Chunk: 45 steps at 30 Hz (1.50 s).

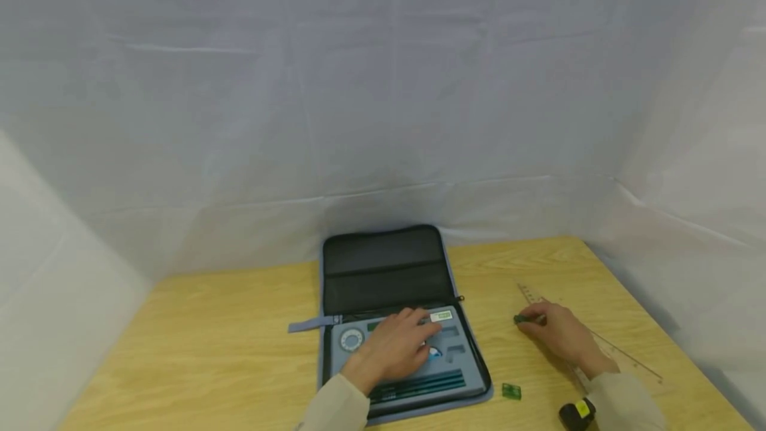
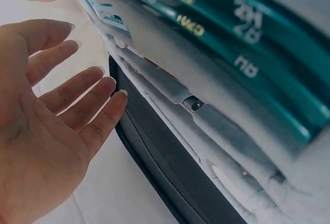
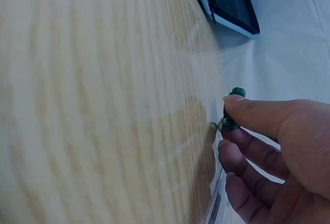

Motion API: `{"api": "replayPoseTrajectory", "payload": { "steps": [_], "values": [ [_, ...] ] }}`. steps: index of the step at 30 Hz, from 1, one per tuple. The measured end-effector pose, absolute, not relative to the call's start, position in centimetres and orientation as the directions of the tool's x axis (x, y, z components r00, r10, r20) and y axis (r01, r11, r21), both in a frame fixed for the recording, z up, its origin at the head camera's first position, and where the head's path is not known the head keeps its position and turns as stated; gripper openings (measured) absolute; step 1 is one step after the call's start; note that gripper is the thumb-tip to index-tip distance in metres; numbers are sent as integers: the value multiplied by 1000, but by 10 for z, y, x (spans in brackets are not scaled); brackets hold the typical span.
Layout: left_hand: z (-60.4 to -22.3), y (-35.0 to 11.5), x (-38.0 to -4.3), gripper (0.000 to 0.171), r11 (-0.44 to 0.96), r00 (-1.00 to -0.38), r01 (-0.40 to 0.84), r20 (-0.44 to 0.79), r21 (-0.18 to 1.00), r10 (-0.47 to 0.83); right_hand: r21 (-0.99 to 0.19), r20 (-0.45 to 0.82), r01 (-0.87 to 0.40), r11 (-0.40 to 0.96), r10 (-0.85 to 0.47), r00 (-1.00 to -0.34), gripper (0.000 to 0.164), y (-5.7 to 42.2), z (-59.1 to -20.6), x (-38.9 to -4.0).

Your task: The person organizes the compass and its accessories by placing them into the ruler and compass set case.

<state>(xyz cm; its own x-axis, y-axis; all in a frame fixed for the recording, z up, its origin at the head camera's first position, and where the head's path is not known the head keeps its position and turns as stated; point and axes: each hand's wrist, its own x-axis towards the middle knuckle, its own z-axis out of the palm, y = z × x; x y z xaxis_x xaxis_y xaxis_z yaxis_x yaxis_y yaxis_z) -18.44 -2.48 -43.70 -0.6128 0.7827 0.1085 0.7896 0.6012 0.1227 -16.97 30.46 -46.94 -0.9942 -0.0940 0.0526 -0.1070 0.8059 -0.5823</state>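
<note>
My left hand [image 1: 399, 346] is over the grey tray [image 1: 445, 384] of an unfolded zip case, its fingers spread and loosely bent with nothing held. Near its fingertips is a white eraser [image 1: 441, 316] with a green label. Dark green pencils [image 2: 247, 44] lie in the tray's near slot, and a round white dial-like piece [image 1: 351, 339] sits at its left. Out on the table, my right hand [image 1: 559, 332] pinches a small dark green piece with a ridged knob [image 3: 237, 91] between thumb and forefinger. Its exact kind cannot be told.
A clear ruler [image 1: 529, 293] lies beneath and beyond the right hand. A small green see-through block [image 1: 511, 391] rests right of the case, near a black and yellow tape measure [image 1: 577, 412]. The case's black lid [image 1: 385, 268] leans back toward the white sheet [image 1: 383, 118].
</note>
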Motion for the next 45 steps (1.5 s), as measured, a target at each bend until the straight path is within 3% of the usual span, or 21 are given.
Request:
{"api": "replayPoseTrajectory", "payload": {
  "steps": [24, 40, 45],
  "values": [
    [-442, -35, -182, 30, 629, -643, 766, 140, 133, 753, -598, 57, -105, 795, -88, -994, 27, 288, -466, -172],
    [-441, -42, -181, 33, 635, -656, 754, 139, 170, 742, -632, 56, -106, 767, -91, -994, 22, 265, -465, -178],
    [-440, -42, -180, 32, 642, -661, 750, 130, 161, 740, -652, 37, -91, 753, -88, -995, 14, 260, -467, -177]
  ]
}}
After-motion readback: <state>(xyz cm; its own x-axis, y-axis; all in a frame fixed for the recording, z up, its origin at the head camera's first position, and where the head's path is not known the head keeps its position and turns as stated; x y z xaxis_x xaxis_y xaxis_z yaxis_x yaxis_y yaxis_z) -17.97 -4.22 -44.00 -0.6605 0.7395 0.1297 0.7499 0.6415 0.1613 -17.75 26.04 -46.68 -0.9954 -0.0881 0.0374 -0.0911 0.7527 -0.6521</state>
